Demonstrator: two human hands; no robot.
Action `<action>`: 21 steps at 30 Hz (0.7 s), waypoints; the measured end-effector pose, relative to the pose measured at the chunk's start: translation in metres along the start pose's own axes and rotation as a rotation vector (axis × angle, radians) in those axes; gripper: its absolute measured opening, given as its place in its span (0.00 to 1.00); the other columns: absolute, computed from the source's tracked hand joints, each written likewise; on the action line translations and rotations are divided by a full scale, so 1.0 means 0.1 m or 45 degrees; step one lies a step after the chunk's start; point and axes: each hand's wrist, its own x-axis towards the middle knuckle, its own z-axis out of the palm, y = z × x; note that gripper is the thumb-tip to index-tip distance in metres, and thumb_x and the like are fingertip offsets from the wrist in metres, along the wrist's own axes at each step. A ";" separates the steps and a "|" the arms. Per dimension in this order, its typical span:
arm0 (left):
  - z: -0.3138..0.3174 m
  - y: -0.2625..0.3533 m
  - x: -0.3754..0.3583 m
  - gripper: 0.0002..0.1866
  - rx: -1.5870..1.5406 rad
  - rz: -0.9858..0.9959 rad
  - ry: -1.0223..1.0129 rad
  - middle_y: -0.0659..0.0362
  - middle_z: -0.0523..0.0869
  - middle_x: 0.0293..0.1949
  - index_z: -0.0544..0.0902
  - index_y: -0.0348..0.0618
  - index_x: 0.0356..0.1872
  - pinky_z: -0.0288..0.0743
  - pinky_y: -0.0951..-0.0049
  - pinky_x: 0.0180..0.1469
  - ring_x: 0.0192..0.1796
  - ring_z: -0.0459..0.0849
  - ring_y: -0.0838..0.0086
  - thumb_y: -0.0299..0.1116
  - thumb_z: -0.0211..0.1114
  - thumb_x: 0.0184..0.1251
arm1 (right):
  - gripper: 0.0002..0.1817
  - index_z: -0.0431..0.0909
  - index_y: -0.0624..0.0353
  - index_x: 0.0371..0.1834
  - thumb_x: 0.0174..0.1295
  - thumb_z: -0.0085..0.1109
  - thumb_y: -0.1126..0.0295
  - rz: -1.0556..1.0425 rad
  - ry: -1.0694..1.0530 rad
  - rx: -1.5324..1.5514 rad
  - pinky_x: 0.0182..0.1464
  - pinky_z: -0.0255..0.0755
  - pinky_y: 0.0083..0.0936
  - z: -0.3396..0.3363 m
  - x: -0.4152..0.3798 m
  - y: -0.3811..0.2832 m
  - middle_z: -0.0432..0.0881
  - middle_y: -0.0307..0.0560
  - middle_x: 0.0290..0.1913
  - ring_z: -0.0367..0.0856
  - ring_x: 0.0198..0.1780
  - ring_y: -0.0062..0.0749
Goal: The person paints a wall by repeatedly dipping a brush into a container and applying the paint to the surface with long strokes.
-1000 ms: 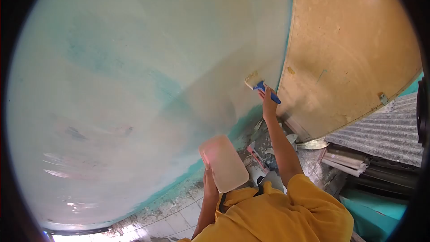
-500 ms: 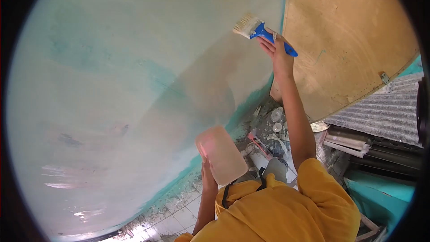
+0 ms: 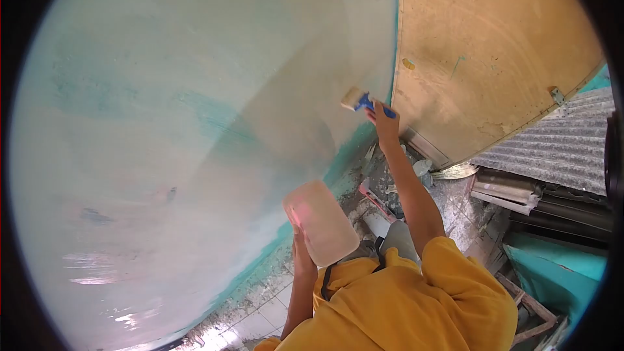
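Note:
My right hand (image 3: 385,125) is closed around the blue handle of a wide paintbrush (image 3: 353,99). Its pale bristles point left, close to the wall (image 3: 195,78), which is coated in whitish paint with teal showing through in patches. Held in front of my body by my left hand (image 3: 300,242) is a translucent, pinkish plastic container (image 3: 324,224) with rounded corners. The fingers of that hand are mostly hidden by the container, and a pink patch shows at its left side.
A tan wooden panel (image 3: 494,45) meets the wall at the right. Corrugated sheets (image 3: 552,143) and a teal box-like object (image 3: 552,263) are stacked at the far right. Below, the paint-spattered tile floor (image 3: 266,312) holds a pink-handled tool (image 3: 377,200) and several scraps. A wooden frame (image 3: 536,312) lies lower right.
My right hand has come down with the paintbrush, nearer the wall's lower right edge. The left hand and container stay nearly in place, while the view has shifted slightly.

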 end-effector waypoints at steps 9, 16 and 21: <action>0.00 0.00 0.08 0.43 -0.027 0.031 -0.075 0.50 0.68 0.73 0.57 0.36 0.78 0.67 0.61 0.72 0.72 0.70 0.63 0.64 0.46 0.79 | 0.22 0.76 0.64 0.64 0.77 0.51 0.60 -0.333 -0.339 0.208 0.52 0.83 0.28 0.66 -0.32 -1.45 0.84 0.50 0.56 0.89 0.49 0.37; 0.11 0.10 0.05 0.42 -0.046 0.113 -0.068 0.51 0.69 0.72 0.57 0.36 0.78 0.68 0.62 0.71 0.72 0.70 0.63 0.63 0.46 0.79 | 0.23 0.77 0.63 0.63 0.77 0.52 0.55 0.076 -0.123 0.019 0.53 0.82 0.30 -0.10 -0.01 0.21 0.84 0.50 0.57 0.89 0.51 0.41; 0.12 0.10 0.06 0.41 -0.068 0.065 -0.058 0.51 0.69 0.72 0.58 0.37 0.78 0.68 0.62 0.71 0.72 0.71 0.63 0.62 0.46 0.80 | 0.21 0.78 0.64 0.59 0.76 0.53 0.58 0.078 -0.064 -0.120 0.51 0.82 0.27 -0.09 0.04 0.31 0.86 0.51 0.50 0.89 0.50 0.41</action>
